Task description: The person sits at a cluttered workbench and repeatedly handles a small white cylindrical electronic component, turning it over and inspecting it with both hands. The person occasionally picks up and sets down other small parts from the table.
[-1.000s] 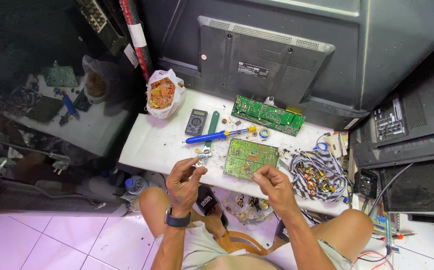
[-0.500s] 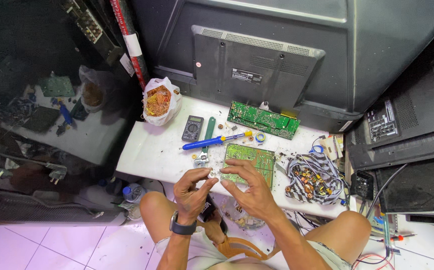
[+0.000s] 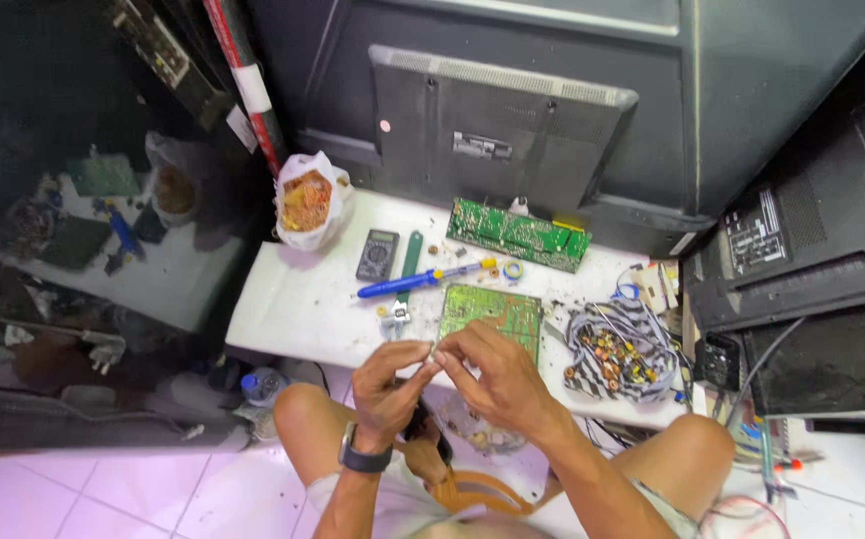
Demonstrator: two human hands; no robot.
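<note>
Your left hand [image 3: 388, 384] and right hand [image 3: 492, 374] meet fingertip to fingertip, fingers closed on a tiny part [image 3: 433, 355] too small to identify, held just above the white tabletop's [image 3: 293, 309] near edge. Beyond lie a flat green circuit board [image 3: 492, 311] and a blue-handled soldering iron [image 3: 423, 280].

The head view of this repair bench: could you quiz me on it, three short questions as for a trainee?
1. True or false: the left hand and right hand meet fingertip to fingertip over the near edge of the white table.
2. What lies nearest beyond the hands? A) green circuit board B) multimeter C) white bag
3. Fill in: the left wrist wears a dark ____.

Key: 1 true; 2 A; 3 watch. What the fingers pinch is too small to tell.
</note>
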